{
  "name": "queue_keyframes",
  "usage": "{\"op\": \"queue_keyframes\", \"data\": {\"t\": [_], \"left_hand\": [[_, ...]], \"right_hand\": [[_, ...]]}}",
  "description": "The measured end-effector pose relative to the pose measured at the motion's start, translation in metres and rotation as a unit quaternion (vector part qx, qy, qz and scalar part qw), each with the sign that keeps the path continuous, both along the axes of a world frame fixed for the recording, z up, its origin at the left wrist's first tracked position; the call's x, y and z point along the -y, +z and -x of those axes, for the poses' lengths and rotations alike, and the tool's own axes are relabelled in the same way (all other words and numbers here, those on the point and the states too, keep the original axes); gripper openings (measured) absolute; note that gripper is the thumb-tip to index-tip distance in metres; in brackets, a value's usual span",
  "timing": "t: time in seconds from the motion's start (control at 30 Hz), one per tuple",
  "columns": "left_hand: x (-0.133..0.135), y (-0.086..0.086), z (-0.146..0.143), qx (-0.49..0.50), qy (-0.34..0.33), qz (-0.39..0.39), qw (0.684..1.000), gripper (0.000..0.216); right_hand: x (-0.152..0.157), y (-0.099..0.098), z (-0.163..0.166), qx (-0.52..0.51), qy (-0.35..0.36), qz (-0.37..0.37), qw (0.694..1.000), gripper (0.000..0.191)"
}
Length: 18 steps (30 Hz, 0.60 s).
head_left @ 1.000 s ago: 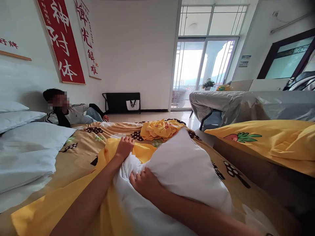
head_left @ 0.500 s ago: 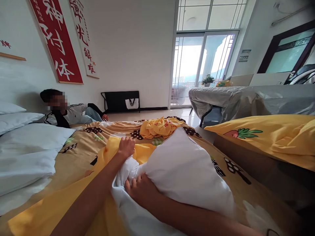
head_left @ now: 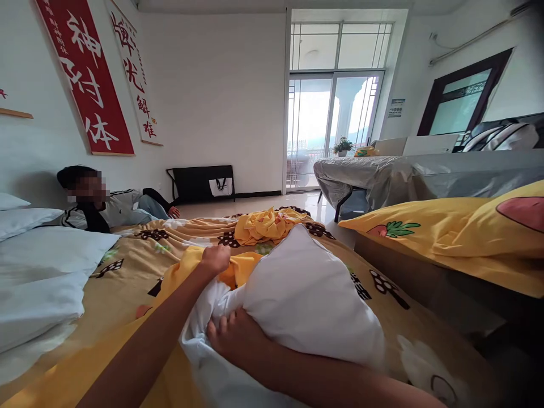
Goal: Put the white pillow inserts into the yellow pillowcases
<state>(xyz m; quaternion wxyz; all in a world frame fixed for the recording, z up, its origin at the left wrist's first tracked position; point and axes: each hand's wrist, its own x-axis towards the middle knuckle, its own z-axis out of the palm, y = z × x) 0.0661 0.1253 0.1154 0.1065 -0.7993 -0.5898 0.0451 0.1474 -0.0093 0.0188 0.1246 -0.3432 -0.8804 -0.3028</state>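
Observation:
A white pillow (head_left: 310,300) lies in front of me, one corner pointing away and its near part bunched up. My right hand (head_left: 238,337) is closed on the gathered white fabric of that pillow. Just beyond it, my left hand (head_left: 216,259) forms a fist around the edge of a yellow pillowcase (head_left: 187,269). The pillowcase spreads under my left forearm toward the lower left, and the pillow's bunched end lies against its opening. How far the pillow reaches into the case is hidden by my hands and the folds.
Several white pillows (head_left: 46,272) are piled at the left, with a person (head_left: 102,198) behind them. A crumpled yellow cloth (head_left: 267,226) rests on the patterned blanket (head_left: 131,249). To the right are a yellow carrot-print pillow (head_left: 450,226) and a plastic-covered table (head_left: 374,170).
The view has tilted up and shifted slightly to the right. Both hands keep their grips, with little visible change in the pillow or pillowcase.

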Motion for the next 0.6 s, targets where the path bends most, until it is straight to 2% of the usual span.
{"op": "queue_keyframes", "data": {"t": [0.17,0.23,0.3,0.4,0.47,0.53,0.6], "left_hand": [[0.014,0.010,-0.020,0.059,-0.037,-0.096,0.993,0.031],[0.020,0.016,-0.022,0.067,-0.046,-0.118,0.990,0.033],[0.026,0.024,-0.018,0.064,-0.057,-0.139,0.987,0.033],[0.035,0.044,-0.008,0.055,-0.080,-0.176,0.980,0.031],[0.042,0.059,-0.007,0.056,-0.093,-0.207,0.972,0.032],[0.049,0.070,-0.013,0.065,-0.093,-0.240,0.964,0.033],[0.054,0.072,-0.022,0.085,-0.095,-0.273,0.954,0.031]], "right_hand": [[0.003,0.012,0.000,-0.002,0.016,0.048,0.999,0.004],[-0.006,0.028,-0.015,-0.018,0.016,0.101,0.995,0.007],[-0.023,0.054,-0.037,-0.050,-0.018,0.135,0.989,0.021],[-0.053,0.102,-0.070,-0.093,-0.144,0.118,0.978,0.036],[-0.069,0.130,-0.081,-0.098,-0.192,0.089,0.972,0.032],[-0.078,0.148,-0.085,-0.104,-0.208,0.056,0.971,0.028],[-0.081,0.150,-0.086,-0.106,-0.218,0.027,0.970,0.030]]}}
